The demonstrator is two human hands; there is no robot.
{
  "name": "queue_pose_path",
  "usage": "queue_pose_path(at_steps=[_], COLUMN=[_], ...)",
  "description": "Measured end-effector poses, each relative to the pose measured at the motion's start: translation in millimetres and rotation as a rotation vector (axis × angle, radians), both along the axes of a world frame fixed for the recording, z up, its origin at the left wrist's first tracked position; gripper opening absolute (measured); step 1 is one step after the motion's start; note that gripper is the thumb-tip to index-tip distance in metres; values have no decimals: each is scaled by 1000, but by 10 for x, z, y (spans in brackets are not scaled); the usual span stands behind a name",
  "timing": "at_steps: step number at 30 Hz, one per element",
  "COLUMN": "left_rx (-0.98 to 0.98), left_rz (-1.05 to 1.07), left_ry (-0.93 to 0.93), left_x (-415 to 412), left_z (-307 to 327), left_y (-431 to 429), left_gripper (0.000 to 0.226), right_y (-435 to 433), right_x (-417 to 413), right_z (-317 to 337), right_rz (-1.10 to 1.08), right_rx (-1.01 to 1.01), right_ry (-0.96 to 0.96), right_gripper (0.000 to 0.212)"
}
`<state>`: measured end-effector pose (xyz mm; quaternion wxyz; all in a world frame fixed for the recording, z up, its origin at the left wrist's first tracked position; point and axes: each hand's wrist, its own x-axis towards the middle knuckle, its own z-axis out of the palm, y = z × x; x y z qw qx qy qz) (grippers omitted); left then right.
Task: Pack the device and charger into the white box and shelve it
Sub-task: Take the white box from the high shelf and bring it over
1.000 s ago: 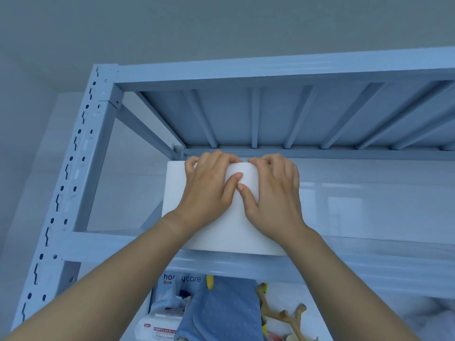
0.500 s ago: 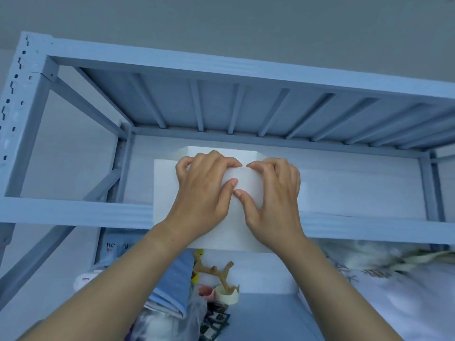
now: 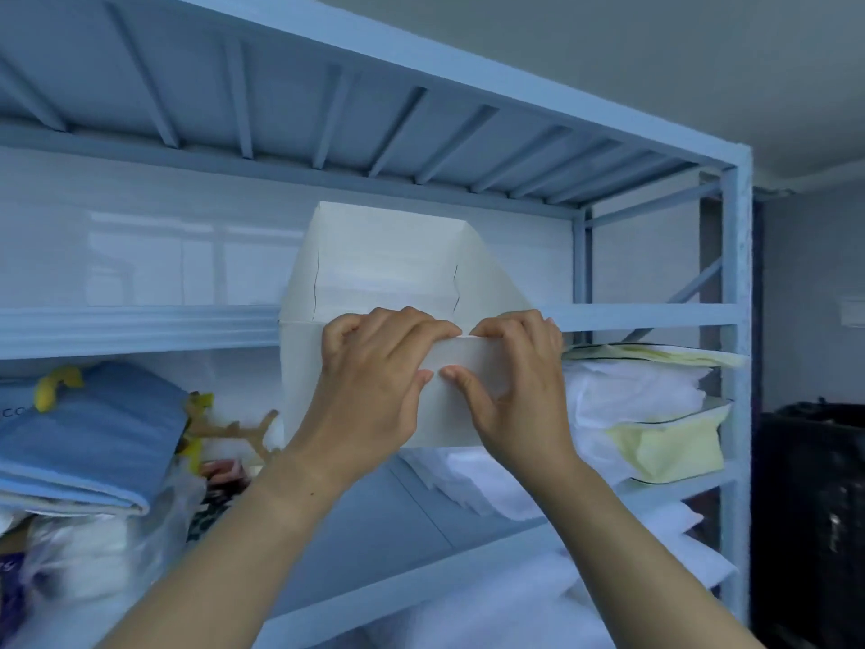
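Observation:
The closed white box [image 3: 384, 269] is held up in front of the blue metal shelving, its far end at the level of the upper shelf rail [image 3: 140, 323]. My left hand [image 3: 374, 381] and my right hand [image 3: 510, 381] grip the box's near top edge side by side, fingers curled over it and thumbs pressed on the near face. The device and charger are not visible. Whether the box bottom touches the shelf is hidden.
Folded blue cloth [image 3: 93, 433] and a yellow item [image 3: 56, 386] lie on the lower shelf at left, with a wooden antler-like piece [image 3: 234, 433]. White and pale yellow bedding [image 3: 646, 414] is stacked at right. The right upright post [image 3: 739, 320] stands beside a dark object [image 3: 810, 508].
The view has swung right and down, and the box now shows its top face. Both hands keep the same grip on the near edge.

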<state>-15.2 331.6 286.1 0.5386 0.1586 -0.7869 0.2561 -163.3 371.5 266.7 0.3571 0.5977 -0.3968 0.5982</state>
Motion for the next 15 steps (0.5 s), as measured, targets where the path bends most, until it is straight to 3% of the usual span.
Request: queue_pose_path(at_steps=[6, 15], left_rx=[-35, -47], left_rz=[-199, -695], left_ry=[-35, -112], left_x=[-879, -2379], left_z=[-302, -792], left_y=[254, 790], left_gripper=[35, 32], right_y=[628, 1744], right_x=[-716, -1667], right_z=[-366, -932], right_rz=[-234, -775], right_rx=[-1, 33], right_ry=[-62, -168], right_gripper=[27, 28])
